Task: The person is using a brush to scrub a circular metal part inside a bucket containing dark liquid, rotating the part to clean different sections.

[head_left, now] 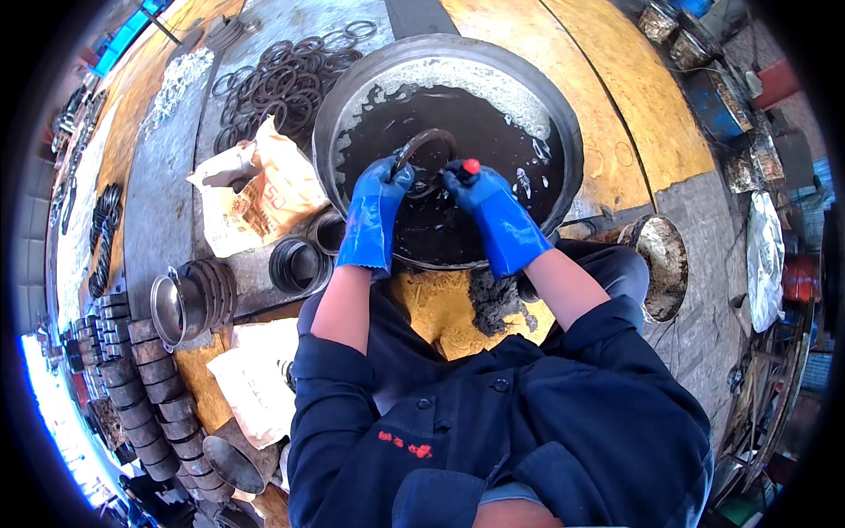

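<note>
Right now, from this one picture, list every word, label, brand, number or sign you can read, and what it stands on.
Upper bag: large orange-red print, creased; not copied out here.
Lower bag: faint reddish print, too blurred to read.
Dark jacket: small red marks on the chest, too blurred to read.

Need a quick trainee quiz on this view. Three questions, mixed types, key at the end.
1. What does the left hand hold? a) a sack b) a dark ring c) a rope
2. True or false: the right hand is bare.
3. Fill in: in this view, the loose rings are heaped to the ___ of the round basin.

Key: 1: b. 2: false; it wears a blue glove. 3: left.
</note>
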Action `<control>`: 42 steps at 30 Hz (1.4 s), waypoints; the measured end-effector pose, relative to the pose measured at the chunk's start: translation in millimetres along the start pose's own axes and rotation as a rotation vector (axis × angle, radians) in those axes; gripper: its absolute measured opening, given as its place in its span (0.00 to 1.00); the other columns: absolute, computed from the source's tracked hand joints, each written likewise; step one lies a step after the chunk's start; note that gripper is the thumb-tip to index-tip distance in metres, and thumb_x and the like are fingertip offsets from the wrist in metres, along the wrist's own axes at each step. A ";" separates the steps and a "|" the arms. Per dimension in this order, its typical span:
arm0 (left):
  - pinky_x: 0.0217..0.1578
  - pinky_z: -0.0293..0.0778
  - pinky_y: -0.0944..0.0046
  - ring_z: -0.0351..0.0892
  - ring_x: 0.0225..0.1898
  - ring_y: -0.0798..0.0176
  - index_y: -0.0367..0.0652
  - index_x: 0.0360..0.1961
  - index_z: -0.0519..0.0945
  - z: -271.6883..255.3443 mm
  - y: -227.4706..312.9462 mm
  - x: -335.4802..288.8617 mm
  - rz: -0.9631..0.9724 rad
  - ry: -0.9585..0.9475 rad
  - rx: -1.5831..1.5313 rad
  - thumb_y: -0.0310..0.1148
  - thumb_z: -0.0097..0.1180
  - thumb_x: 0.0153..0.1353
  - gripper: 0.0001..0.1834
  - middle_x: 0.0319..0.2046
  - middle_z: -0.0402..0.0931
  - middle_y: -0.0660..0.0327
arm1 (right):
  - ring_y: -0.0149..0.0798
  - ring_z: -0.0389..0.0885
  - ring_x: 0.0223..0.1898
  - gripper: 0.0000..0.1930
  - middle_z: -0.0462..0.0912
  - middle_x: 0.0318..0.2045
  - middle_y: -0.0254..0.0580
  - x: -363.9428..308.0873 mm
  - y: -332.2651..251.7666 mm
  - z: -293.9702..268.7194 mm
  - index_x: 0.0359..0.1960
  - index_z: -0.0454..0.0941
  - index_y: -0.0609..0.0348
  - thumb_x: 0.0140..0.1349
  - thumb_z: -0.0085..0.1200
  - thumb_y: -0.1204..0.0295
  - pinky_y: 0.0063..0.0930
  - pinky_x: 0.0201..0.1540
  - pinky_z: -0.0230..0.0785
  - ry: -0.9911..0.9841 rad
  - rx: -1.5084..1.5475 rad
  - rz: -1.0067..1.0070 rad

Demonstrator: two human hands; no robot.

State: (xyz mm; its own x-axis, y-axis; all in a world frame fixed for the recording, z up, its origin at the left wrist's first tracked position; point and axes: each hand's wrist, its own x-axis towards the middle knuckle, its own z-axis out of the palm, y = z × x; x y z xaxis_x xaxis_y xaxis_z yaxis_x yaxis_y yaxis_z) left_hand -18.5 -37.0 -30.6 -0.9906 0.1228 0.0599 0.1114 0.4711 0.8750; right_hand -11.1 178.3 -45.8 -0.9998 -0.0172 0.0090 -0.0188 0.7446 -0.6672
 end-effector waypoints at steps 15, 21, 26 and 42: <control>0.48 0.77 0.60 0.83 0.45 0.53 0.40 0.50 0.80 32.1 0.1 6.9 0.455 0.179 0.442 0.30 0.63 0.55 0.20 0.46 0.83 0.55 | 0.29 0.83 0.40 0.15 0.86 0.37 0.36 -5.0 16.0 -45.9 0.45 0.83 0.60 0.63 0.59 0.63 0.26 0.47 0.74 -0.233 0.582 0.019; 0.47 0.75 0.62 0.80 0.45 0.62 0.38 0.49 0.80 9.6 35.2 -15.8 -0.418 -0.086 -0.658 0.35 0.59 0.63 0.17 0.44 0.81 0.60 | 0.31 0.83 0.40 0.14 0.86 0.37 0.37 -6.0 5.2 -7.1 0.46 0.83 0.59 0.65 0.55 0.64 0.28 0.48 0.74 -0.255 0.700 0.079; 0.47 0.71 0.66 0.76 0.43 0.70 0.38 0.48 0.81 7.8 26.7 -16.0 -0.381 -0.103 -0.504 0.41 0.57 0.67 0.17 0.39 0.81 0.62 | 0.38 0.84 0.45 0.18 0.86 0.41 0.44 -12.6 -17.0 8.2 0.51 0.81 0.52 0.63 0.55 0.59 0.32 0.51 0.74 -0.293 0.562 -0.026; 0.44 0.76 0.67 0.80 0.39 0.67 0.36 0.49 0.81 1.1 -1.4 -16.2 -0.240 -0.141 -0.747 0.26 0.56 0.64 0.13 0.39 0.83 0.61 | 0.33 0.83 0.44 0.12 0.86 0.43 0.38 -8.9 -42.0 26.4 0.47 0.83 0.58 0.65 0.59 0.68 0.27 0.52 0.75 0.087 0.866 -0.225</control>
State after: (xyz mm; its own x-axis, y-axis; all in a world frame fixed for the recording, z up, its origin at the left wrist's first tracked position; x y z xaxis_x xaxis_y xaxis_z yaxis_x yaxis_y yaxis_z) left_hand -2.5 -38.7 -33.3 -0.9560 0.2247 -0.1887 -0.2358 -0.2057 0.9498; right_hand -1.3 129.6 -37.4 -0.9704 -0.0247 0.2402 -0.2393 -0.0346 -0.9703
